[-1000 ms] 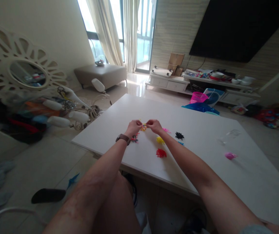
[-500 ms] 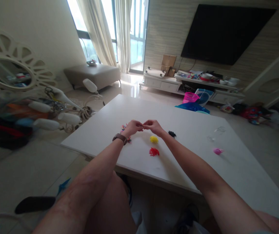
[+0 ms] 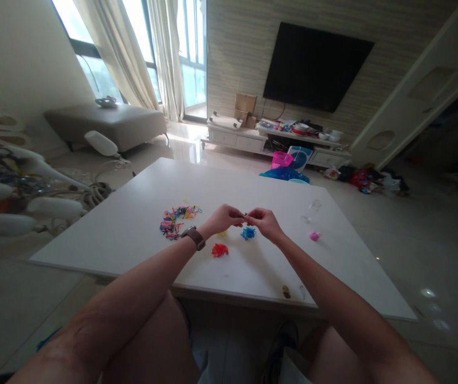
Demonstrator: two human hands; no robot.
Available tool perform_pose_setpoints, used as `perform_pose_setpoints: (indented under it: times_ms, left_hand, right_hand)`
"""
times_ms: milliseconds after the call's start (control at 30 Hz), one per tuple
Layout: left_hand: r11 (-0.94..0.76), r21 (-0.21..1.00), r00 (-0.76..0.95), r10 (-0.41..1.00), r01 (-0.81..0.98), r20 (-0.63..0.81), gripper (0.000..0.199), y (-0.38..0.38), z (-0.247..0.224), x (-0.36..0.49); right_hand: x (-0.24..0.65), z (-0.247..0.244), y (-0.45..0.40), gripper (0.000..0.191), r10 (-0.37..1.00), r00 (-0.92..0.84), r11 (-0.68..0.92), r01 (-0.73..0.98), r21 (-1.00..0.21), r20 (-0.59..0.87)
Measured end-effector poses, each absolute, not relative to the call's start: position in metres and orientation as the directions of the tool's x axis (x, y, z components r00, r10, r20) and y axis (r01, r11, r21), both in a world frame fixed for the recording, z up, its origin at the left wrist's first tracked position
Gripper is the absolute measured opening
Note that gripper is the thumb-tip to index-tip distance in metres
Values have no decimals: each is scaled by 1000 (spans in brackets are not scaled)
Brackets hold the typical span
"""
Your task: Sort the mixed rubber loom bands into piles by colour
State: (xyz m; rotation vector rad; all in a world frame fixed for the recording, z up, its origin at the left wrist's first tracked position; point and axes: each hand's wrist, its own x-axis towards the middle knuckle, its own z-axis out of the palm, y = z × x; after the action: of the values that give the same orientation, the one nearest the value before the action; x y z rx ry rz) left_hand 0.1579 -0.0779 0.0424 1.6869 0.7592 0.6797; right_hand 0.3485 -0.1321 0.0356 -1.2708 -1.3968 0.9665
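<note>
While my left hand (image 3: 229, 217) and right hand (image 3: 261, 221) pinch 1 tiny, dark, thin piece (image 3: 245, 215) over or just beyond the blue, stringy pile (image 3: 248, 233), I judge a loose grip could drop it there, mixing colours.

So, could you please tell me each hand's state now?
Left hand: closed, pinching a small dark piece.
Right hand: closed, apparently pinching that same piece.

Pinches a tiny piece (image 3: 245, 215) between left hand (image 3: 221, 218) and right hand (image 3: 266, 222) beside the blue pile (image 3: 248, 233), with red pile (image 3: 220, 250) to its left.
</note>
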Motion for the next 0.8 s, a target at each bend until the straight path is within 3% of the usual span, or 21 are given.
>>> perform_pose_setpoints:
  times_ms: [233,633,800]
  left_hand:
    - [-162,979,643,765,127,44,11,-89,45,176]
    - [-465,823,651,742,327,160,13,-90,44,182]
    - [-465,823,664,732,326,150,15,-92,46,183]
  right_hand:
    - [359,25,-151,40,983,125,126,88,-988,136]
    - [361,18,-158,35,979,121,129,248,-960,162]
    - [361,17,-158,32,975,118,150,282,-948,189]
